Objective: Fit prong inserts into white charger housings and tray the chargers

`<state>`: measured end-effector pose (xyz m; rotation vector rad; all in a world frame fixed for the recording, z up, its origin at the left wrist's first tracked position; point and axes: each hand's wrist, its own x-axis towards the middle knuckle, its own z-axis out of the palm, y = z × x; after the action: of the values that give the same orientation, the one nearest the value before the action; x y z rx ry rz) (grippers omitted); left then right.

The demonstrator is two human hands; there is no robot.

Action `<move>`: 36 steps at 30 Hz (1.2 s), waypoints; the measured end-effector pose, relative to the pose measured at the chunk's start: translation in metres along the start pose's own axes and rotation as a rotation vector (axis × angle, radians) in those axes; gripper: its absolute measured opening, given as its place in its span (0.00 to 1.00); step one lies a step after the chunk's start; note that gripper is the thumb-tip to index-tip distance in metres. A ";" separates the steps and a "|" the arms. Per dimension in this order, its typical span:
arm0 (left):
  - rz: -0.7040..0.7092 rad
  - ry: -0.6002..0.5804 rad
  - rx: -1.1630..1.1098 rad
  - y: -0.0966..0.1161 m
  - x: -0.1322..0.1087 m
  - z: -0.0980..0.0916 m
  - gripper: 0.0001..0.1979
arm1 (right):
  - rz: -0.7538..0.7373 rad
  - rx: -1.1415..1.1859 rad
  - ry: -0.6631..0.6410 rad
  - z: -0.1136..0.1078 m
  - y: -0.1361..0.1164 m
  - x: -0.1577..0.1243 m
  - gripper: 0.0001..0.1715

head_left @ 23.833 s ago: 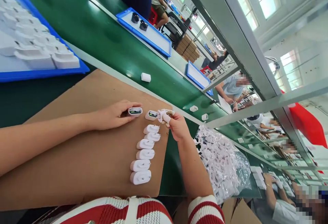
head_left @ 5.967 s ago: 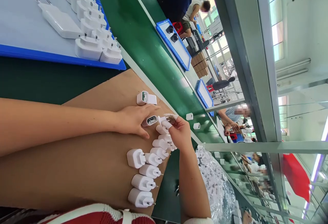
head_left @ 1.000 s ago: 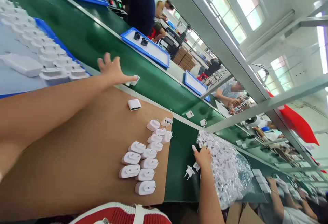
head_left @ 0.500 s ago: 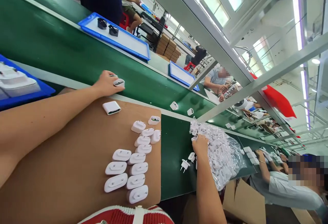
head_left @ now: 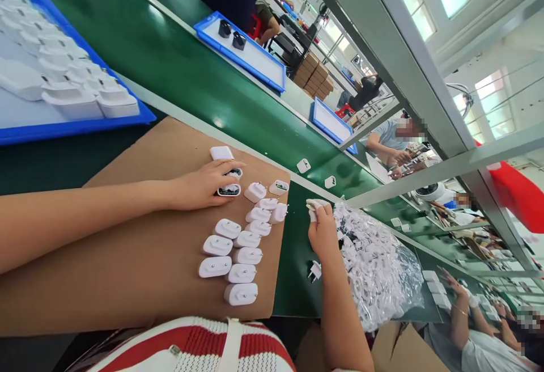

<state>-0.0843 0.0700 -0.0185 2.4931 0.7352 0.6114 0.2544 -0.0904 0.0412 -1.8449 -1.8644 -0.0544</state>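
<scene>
Your left hand (head_left: 200, 187) had its fingers curled around two open-ended charger housings (head_left: 229, 191) on the brown cardboard (head_left: 127, 270), beside the pronged chargers (head_left: 241, 294). Your right hand (head_left: 324, 231) hovered near the bag of plug parts (head_left: 407, 275); I couldn't tell whether its fingers gripped anything. A sideways slip could have toppled the closest charger.

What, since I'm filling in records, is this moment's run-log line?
left hand: holding open white housings | right hand: near clear bag of white parts, grip unclear | brown board: white plugs
</scene>
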 end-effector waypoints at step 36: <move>-0.330 0.197 -0.584 0.004 -0.046 0.000 0.15 | -0.563 -0.118 -0.507 0.071 -0.164 0.097 0.15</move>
<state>-0.1178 0.0398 -0.0294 1.7524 0.8680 0.8157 0.0813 0.0136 0.0686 -1.4292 -2.7430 0.1223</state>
